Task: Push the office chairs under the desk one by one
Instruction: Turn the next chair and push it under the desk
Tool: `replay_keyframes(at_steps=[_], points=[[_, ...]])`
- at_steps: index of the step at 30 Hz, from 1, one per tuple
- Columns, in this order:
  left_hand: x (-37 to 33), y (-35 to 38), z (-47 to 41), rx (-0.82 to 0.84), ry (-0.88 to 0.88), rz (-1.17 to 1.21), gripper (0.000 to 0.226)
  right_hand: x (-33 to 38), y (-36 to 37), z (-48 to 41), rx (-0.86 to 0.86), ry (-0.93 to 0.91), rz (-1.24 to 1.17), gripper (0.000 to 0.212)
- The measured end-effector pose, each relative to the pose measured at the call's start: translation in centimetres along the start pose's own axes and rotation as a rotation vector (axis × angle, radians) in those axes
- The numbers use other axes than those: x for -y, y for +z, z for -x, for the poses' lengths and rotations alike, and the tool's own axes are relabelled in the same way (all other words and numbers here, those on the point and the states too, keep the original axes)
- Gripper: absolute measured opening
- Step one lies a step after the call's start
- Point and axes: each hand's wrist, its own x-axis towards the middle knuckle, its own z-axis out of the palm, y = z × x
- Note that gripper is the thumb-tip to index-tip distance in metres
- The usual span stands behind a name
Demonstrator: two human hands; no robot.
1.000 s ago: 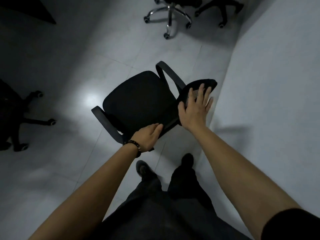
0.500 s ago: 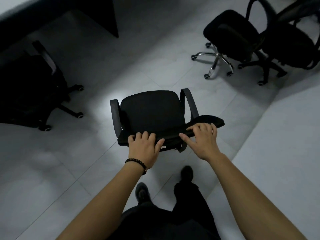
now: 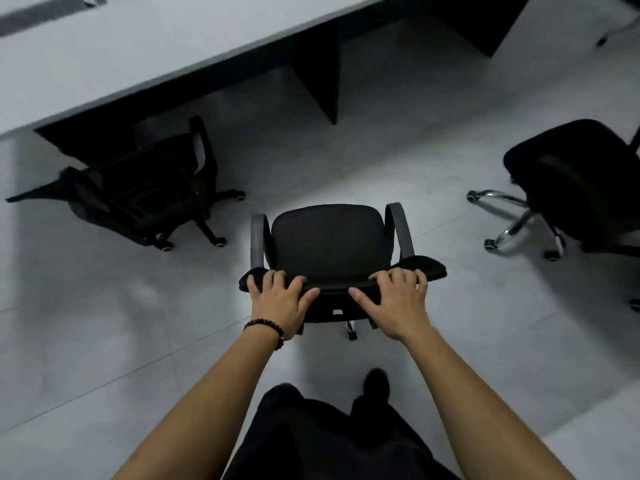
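Hands are gripping the top edge of the backrest [image 3: 431,268]. The left hand [image 3: 280,299] and the right hand [image 3: 398,299] are each curling the fingers over it, thumbs spread on the near side, one hand toward each end. The office chair [image 3: 329,244] is standing on the open floor [image 3: 104,341], directly in front of the person, and its seat is pointing away toward the desk [image 3: 138,57]. The backrest is lying across, from left to right, so both hands are equally near.

The desk is waiting further ahead, well apart from the chair, and its edge is running slanted. I am judging that the push should go forward with a small turn.

Compared with one second ago, the chair is no longer standing skewed with its backrest to the right. It is now facing squarely away, and the desk is coming into view. The right hand, which was lying flat and spread, is now hooking over the edge.
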Motion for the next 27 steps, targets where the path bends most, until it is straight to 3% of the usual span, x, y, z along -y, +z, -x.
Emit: replay_keyframes(at_steps=[10,18,27], points=[[-3.4,-3.6,-8.9,-0.031,-0.082,0.085,0.069,-3.6,-3.1,-11.2,0.001,-0.087,0.084,0.074],[-4.8,-8.5,-22.8,-0.105,-0.023,0.071,0.064,-5.3,-6.3,-25.3,-0.03,-0.047,0.099,0.074],[-3.2,-15.5,-36.8,-0.028,0.026,0.13,0.058,-4.1,-10.8,-39.1,0.085,0.0,0.101,0.088]])
